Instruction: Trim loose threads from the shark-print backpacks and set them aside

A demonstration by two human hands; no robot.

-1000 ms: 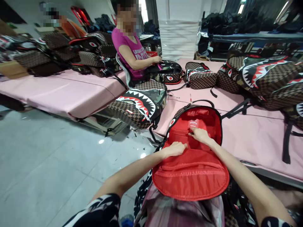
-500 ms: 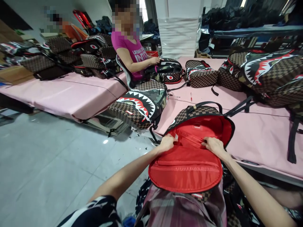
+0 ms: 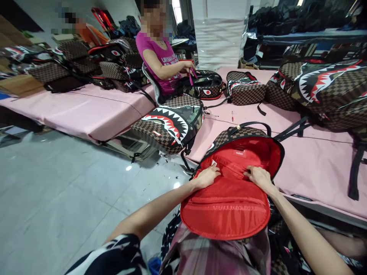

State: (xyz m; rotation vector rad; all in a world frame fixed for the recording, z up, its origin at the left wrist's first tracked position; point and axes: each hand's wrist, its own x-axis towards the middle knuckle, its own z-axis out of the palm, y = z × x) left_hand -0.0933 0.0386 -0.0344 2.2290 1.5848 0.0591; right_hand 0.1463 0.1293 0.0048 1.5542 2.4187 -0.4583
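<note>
A checkered backpack (image 3: 246, 132) stands unzipped at the table edge, its red-lined front panel (image 3: 226, 221) folded down toward my lap. Inside the mouth, my left hand (image 3: 207, 177) rests on the red lining at the left, fingers loosely extended and slightly apart, close to a small white tag (image 3: 214, 163). At the right of the opening, my right hand (image 3: 259, 177) pinches a fold of the red lining (image 3: 232, 170) between thumb and fingers. A label patch (image 3: 239, 152) shows on the inner back wall. My right fingertips are partly hidden by the cloth.
A shark-mouth backpack (image 3: 172, 123) lies left of mine on the pink-covered table (image 3: 312, 160). More backpacks (image 3: 323, 89) are piled at right, another pile (image 3: 83, 63) at far left. Across the table a co-worker in a magenta shirt (image 3: 159, 61) handles a backpack (image 3: 205, 84).
My left hand has shifted slightly right and its fingers have loosened from the lining. My right hand keeps its place. The co-worker's hands have risen with a magenta strip.
</note>
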